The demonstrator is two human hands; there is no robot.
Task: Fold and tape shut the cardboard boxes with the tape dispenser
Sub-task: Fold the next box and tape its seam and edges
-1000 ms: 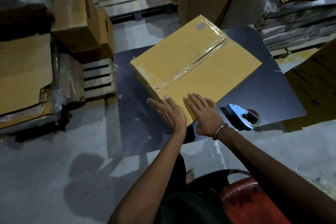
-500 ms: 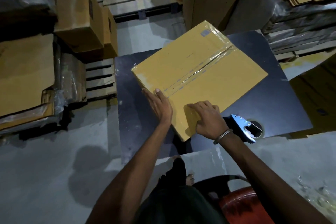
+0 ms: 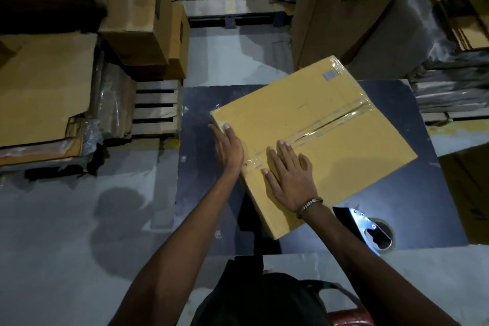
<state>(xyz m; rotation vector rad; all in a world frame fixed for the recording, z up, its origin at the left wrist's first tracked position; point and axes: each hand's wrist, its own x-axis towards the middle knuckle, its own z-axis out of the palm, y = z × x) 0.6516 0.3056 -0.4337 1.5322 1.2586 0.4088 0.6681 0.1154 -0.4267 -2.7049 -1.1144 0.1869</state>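
A closed yellow cardboard box (image 3: 330, 140) lies on a dark table (image 3: 423, 206), with clear tape running along its centre seam. My left hand (image 3: 229, 149) rests against the box's near left side, its thumb on the top edge. My right hand (image 3: 288, 172) lies flat with straight fingers on the box top, over the near end of the taped seam. The tape dispenser (image 3: 370, 230), metal with a roll of tape, lies on the table at the near right, beside my right wrist and apart from the box.
Stacked cardboard boxes (image 3: 143, 26) and flat cardboard (image 3: 45, 92) stand on pallets to the left. A tall carton (image 3: 341, 16) and wrapped stacks (image 3: 455, 87) stand behind and right of the table. A red seat (image 3: 352, 319) is below me.
My left hand slid from the box's near corner along its left side. My right hand opened flat and moved onto the taped seam. The view shifted, so the box sits lower and further right.
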